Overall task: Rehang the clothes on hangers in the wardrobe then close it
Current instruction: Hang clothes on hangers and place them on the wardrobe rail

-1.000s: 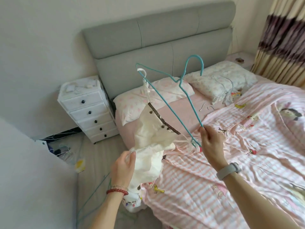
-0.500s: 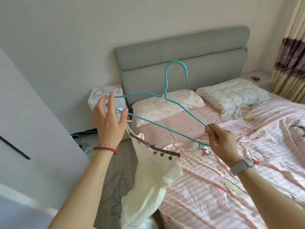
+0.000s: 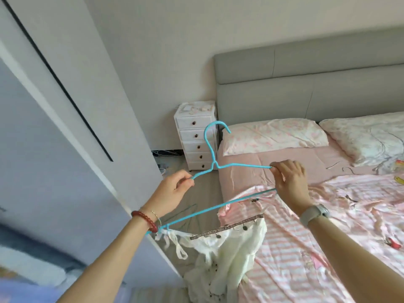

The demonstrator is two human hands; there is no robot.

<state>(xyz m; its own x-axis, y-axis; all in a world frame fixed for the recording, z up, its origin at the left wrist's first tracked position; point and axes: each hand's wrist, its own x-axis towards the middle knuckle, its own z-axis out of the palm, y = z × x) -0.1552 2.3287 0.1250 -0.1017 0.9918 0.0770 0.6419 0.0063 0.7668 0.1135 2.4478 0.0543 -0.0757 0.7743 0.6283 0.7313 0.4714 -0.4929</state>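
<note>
A blue wire hanger (image 3: 211, 147) is held up in front of me, hook upward. My left hand (image 3: 172, 189) pinches its left shoulder and my right hand (image 3: 289, 180) grips its right end. A cream garment (image 3: 227, 254) with a dark trimmed neckline hangs by a thin strap from the hanger's lower left corner and droops down beside the bed. The white wardrobe door (image 3: 72, 110) with a dark slot handle stands at the left, close to my left arm.
A bed (image 3: 328, 226) with pink striped bedding and two pillows fills the right side. A white drawer unit (image 3: 196, 136) stands by the grey headboard (image 3: 306, 84). More wire hangers (image 3: 188, 217) lie on the floor between the bed and the wardrobe.
The view has swung left toward the wardrobe. My left hand has shifted from the hanger's left corner to its left shoulder, and the hanger now sits level with the garment hanging lower.
</note>
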